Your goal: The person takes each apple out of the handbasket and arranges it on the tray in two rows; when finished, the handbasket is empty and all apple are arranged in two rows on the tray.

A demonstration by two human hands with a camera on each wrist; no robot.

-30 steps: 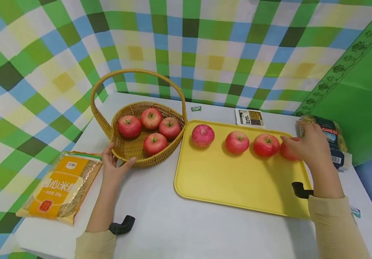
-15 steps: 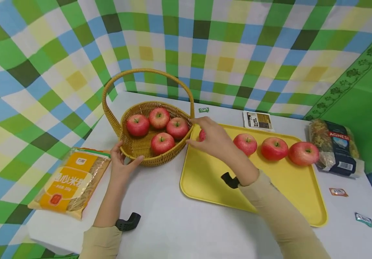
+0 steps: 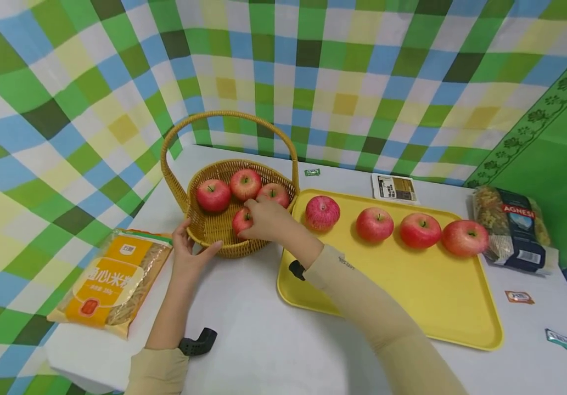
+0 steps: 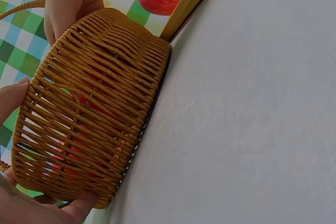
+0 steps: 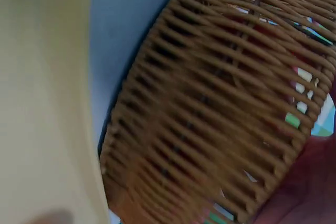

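Observation:
A wicker basket with a tall handle holds several red apples. My right hand reaches into it and grips the front apple, fingers curled over it. My left hand holds the basket's near wall between thumb and fingers. To the right lies a yellow tray with a row of several apples, the leftmost one close to the basket. The left wrist view shows the basket's woven side with red fruit behind the weave. In the right wrist view the basket is next to the tray's edge.
An orange bag of noodles lies left of my left arm. A dark pasta bag sits beyond the tray's right end and a card behind it. Small packets dot the white table. Checked cloth hangs behind.
My right hand left the rightmost tray apple, swept left across the tray and now sits in the basket on the front apple. The left hand stayed on the basket.

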